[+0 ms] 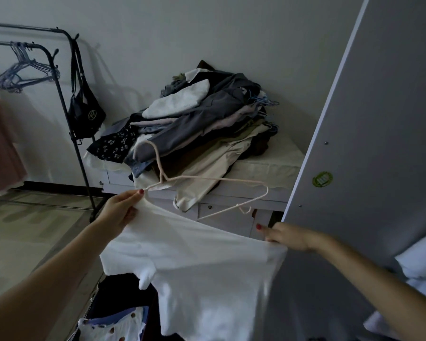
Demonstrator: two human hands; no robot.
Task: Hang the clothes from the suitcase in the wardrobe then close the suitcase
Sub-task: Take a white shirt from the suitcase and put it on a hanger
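The left hand [119, 209] is pinching the pink hanger [207, 190] and white shirt [194, 262]; the right hand [287, 236] is pinching the shirt's other edge, below the clothes pile [199, 124].

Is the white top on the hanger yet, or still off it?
Mostly off. The white top hangs spread between both hands; the pink hanger sticks out bare above it, only one end near the fabric at the left hand.
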